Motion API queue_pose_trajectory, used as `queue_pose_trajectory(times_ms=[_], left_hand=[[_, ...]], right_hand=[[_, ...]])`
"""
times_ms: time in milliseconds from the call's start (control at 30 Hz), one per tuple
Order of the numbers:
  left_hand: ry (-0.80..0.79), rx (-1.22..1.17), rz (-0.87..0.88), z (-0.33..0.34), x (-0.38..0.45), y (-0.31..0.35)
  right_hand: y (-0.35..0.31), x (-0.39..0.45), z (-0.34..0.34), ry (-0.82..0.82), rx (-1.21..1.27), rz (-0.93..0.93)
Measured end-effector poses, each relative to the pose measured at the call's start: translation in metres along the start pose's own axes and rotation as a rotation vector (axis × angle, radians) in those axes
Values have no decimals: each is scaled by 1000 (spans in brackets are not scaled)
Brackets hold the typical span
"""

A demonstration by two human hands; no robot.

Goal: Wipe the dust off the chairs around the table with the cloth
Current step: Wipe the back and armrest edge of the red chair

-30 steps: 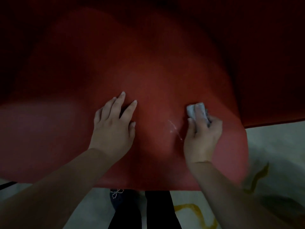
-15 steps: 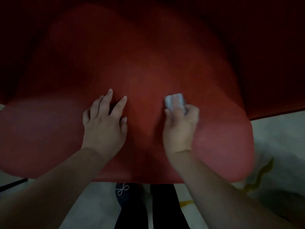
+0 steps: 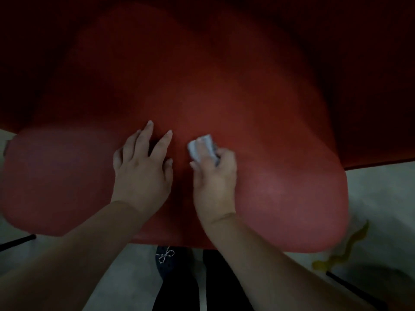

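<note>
A red chair (image 3: 224, 104) fills most of the view, its rounded surface spreading from the dark upper part toward the lighter near edge at 6 o'clock. The left hand (image 3: 141, 173) rests flat on that surface just left of centre, fingers (image 3: 146, 135) straight and spread apart, pointing toward 12 o'clock, thumb out toward 3 o'clock. Just beside it, at its 3 o'clock, the right hand (image 3: 214, 182) presses a small pale cloth (image 3: 201, 145) down on the chair; the fingers lie over the top of the folded cloth and curl round it, with the thumb along its left edge. The cloth shows beyond the knuckles toward 12 o'clock, in contact with the red surface. The two hands are close but do not touch. Both forearms come in from 6 to 7 o'clock and 5 o'clock. Below the chair's near edge, at 6 o'clock, a dark shoe with a beaded bow (image 3: 166, 254) stands on a pale floor (image 3: 381, 198), next to dark trouser legs (image 3: 202, 288). A yellow wavy mark (image 3: 345, 248) lies on the floor at 4 o'clock
</note>
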State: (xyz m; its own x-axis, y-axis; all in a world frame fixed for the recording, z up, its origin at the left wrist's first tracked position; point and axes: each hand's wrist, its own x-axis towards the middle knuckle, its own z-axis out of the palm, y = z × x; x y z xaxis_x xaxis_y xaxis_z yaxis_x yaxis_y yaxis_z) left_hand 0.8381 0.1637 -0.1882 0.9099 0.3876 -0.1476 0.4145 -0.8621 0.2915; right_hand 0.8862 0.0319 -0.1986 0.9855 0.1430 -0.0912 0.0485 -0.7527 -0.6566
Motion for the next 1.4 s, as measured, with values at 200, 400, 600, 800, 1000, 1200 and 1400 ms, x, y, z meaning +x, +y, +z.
queue_pose_trajectory(times_ms=[200,400,600,800,1000,1200,1400], left_hand=[[-9,0,0,-3,-1,-11],[-14,4,-21,-2,-3,-9],[-52,31,-18,-9,-5,0],[-176,92,-77,-57,-12,0],[-247,181,-59,-135,-23,16],[-234,216,-59,-211,-38,41],[-203,198,-98,-266,-44,44]], right_hand=[[41,58,-34,110,-119,26],[62,58,-59,210,-171,126],[17,8,-33,-176,-29,-151],[16,32,-91,-202,-110,-197],[-28,33,-164,-151,-108,-204],[-82,20,-212,-204,-25,-182],[-118,23,-232,-183,49,-107]])
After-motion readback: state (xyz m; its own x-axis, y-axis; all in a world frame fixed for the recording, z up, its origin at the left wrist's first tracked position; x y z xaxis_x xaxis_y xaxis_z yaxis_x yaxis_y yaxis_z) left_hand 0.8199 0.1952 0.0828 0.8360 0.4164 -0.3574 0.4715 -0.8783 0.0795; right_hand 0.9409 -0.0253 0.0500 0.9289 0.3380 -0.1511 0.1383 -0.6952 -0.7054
